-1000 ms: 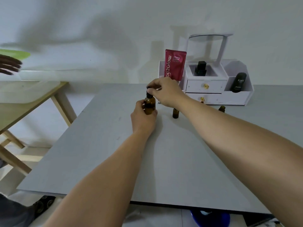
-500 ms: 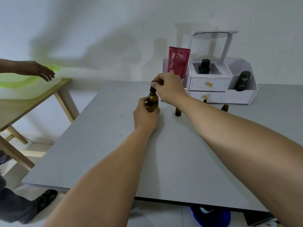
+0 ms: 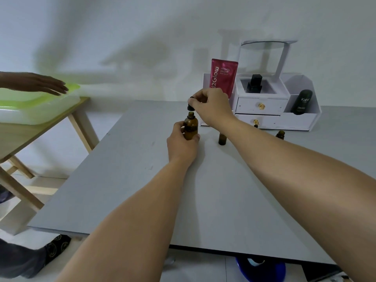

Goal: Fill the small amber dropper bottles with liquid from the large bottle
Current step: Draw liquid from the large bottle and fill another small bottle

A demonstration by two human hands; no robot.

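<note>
Hands meet over the far middle of the grey table (image 3: 126, 180). My left hand (image 3: 182, 142) is wrapped around the lower body of the large amber bottle (image 3: 191, 128), which stands upright on the tabletop with its neck open. My right hand (image 3: 211, 107) hangs just above that neck, thumb and fingertips pinched on the black cap (image 3: 190, 106), which is clear of the bottle mouth with a small gap between them.

Just right of the large bottle, a small amber bottle (image 3: 222, 139) stands upright, partly crossed by my right forearm, so I cannot tell whether its top is open. Further right, a second small bottle (image 3: 280, 134) pokes out from behind the same forearm, uncapped. A third small one (image 3: 256, 125) is barely visible close to the front of the white organiser (image 3: 284, 119).

That organiser sits at the far right of the table against the wall, with two drawers, a red tube (image 3: 223, 77) standing at its left end, a black bottle (image 3: 254, 83) in the top tray and a dark tube (image 3: 301, 102) in the right bay.

Far left, a separate wooden table (image 3: 40, 131) carries a green-lidded box (image 3: 34, 106), and another person's hand (image 3: 38, 84) reaches over it
</note>
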